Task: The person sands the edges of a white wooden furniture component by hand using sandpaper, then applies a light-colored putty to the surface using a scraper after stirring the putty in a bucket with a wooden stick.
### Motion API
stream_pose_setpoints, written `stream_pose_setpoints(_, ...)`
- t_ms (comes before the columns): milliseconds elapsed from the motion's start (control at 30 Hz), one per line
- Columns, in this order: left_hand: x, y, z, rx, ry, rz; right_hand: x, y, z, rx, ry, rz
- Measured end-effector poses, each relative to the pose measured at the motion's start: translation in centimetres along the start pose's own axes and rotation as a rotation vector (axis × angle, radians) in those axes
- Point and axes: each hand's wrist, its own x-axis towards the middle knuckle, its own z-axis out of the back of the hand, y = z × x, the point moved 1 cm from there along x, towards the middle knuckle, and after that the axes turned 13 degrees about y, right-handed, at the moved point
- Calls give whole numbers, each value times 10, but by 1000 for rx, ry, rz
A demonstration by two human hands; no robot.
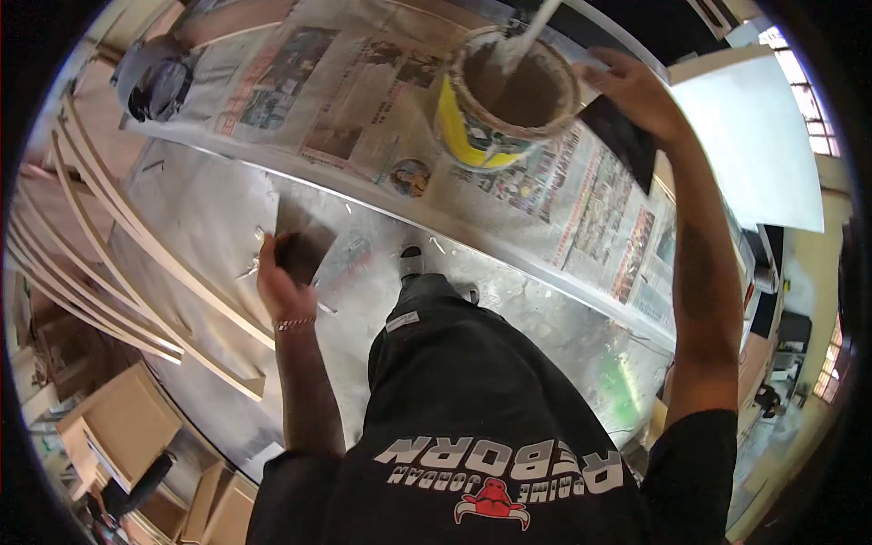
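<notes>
The left hand [283,289] clamps what is probably a dark scraper [307,247], and the right hand [643,98] grips a black plate [627,145] beside the bucket [461,125] on the newspaper [350,104], best held level to limit mess.

The newspaper [368,113] looks matt, the plastic bucket [474,138] rough-crusted, the shirt [490,381] soft cloth.

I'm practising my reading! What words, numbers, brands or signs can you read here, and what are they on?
I won't copy words out, but here's where writing shows:
Black shirt: big white letters, clear but upside down in the picture, near a red horned head.
Newspaper sheets: print too small or blurred.
Yellow bucket: smeared markings, unreadable.
Pale tag: too small.
</notes>
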Motion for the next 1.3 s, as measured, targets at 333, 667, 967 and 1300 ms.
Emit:
stream_pose_setpoints(333,32,4,-58,-70,226,131,48,90,7,488,-12,120)
stream_pose_setpoints(667,5,11,-130,-298,590,73,27,115,16,190,111,322)
stream_pose_setpoints(967,23,17,-212,21,915,-19,-14,78,-10,571,-100,237)
stream_pose_setpoints(1300,57,29,-244,627,1447,-816,-14,89,12,301,-16,146)
